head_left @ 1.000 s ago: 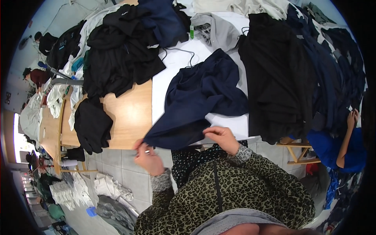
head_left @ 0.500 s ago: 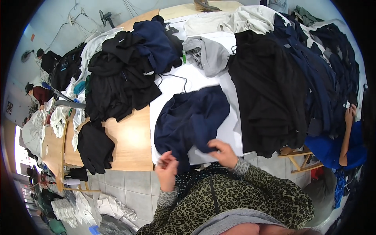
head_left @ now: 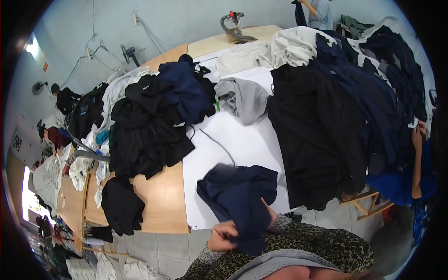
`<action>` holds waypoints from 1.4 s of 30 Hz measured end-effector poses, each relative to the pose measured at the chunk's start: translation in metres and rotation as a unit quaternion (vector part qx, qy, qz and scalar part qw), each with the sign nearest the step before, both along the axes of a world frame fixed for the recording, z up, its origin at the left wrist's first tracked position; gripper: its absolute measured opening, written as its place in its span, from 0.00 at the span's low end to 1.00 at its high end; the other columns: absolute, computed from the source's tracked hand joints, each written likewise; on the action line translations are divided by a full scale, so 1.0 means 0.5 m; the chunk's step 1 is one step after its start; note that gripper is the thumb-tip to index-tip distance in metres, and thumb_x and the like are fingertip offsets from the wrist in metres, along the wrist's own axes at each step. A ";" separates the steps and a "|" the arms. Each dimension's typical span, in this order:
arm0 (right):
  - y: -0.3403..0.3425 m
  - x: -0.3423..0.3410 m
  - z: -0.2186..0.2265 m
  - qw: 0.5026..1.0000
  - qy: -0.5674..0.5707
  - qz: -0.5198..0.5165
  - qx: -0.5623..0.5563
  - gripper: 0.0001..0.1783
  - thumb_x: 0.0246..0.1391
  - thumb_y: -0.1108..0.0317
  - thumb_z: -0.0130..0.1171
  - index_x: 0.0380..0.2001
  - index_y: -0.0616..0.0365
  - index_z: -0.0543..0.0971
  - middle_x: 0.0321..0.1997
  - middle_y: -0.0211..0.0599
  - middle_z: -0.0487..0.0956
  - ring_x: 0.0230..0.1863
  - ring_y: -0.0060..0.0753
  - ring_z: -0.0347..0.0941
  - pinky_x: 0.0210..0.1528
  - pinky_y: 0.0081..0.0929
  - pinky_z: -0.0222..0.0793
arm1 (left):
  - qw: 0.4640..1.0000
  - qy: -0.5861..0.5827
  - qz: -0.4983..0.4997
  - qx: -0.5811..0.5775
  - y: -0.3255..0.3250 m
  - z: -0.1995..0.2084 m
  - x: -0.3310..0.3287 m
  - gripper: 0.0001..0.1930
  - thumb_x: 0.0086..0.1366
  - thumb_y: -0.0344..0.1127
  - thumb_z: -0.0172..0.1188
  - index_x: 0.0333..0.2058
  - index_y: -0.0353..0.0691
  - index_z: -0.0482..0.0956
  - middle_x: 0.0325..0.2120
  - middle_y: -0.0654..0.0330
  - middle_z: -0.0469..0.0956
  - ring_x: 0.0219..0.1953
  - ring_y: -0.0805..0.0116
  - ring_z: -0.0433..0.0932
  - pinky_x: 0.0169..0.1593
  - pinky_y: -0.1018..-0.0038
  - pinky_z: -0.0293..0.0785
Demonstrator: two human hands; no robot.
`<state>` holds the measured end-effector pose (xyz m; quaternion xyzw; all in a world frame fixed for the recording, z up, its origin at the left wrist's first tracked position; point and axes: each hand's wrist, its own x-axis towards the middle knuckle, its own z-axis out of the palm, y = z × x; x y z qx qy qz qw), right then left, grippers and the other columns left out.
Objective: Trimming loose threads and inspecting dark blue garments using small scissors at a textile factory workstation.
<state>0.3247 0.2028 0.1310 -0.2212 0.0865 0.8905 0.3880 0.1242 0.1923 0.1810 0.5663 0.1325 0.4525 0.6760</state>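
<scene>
A navy blue fabric garment lies bunched at the near edge of the white-covered table. Its near part is lifted off the table toward my body. My left hand is closed on the lower left of that raised cloth, fingers bent in against it. On the other side, my right hand grips the garment's right edge; most of its fingers are hidden behind the fabric. A thin dark cord runs across the white surface to the garment's far side.
Black garments are heaped on the left, with a smaller black piece nearer me. A grey garment lies beyond. Long black garments and navy ones fill the right. At far right, another person's arm reaches over the clothes.
The navy garment has been drawn toward me, its near part raised off the table. Both hands have come closer together and taken hold of it. My view has tilted up.
</scene>
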 end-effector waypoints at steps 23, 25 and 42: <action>0.221 0.042 0.048 0.356 -0.733 0.167 0.555 0.40 0.38 0.62 0.63 0.57 0.60 0.63 0.57 0.60 0.65 0.47 0.57 0.70 0.48 0.41 0.68 | 0.847 0.338 0.341 -0.229 -0.086 -0.158 -0.128 0.10 0.55 0.21 0.51 0.38 0.32 0.73 0.29 0.63 0.76 0.28 0.76 0.74 0.35 0.80 0.70; 0.192 0.047 -0.036 0.309 -0.756 0.193 0.543 0.41 0.36 0.60 0.65 0.57 0.60 0.64 0.56 0.58 0.65 0.48 0.58 0.67 0.50 0.41 0.67 | 0.826 0.346 0.369 -0.248 -0.067 -0.140 -0.129 0.11 0.55 0.21 0.50 0.38 0.31 0.75 0.26 0.63 0.76 0.26 0.76 0.74 0.33 0.80 0.70; 0.140 0.140 0.014 0.324 -0.771 -0.063 0.544 0.18 0.44 0.70 0.61 0.42 0.61 0.76 0.47 0.43 0.73 0.49 0.47 0.66 0.52 0.35 0.62 | 0.805 0.382 0.445 -0.090 0.167 -0.161 -0.102 0.11 0.55 0.31 0.61 0.38 0.34 0.78 0.30 0.62 0.76 0.24 0.77 0.65 0.29 0.80 0.65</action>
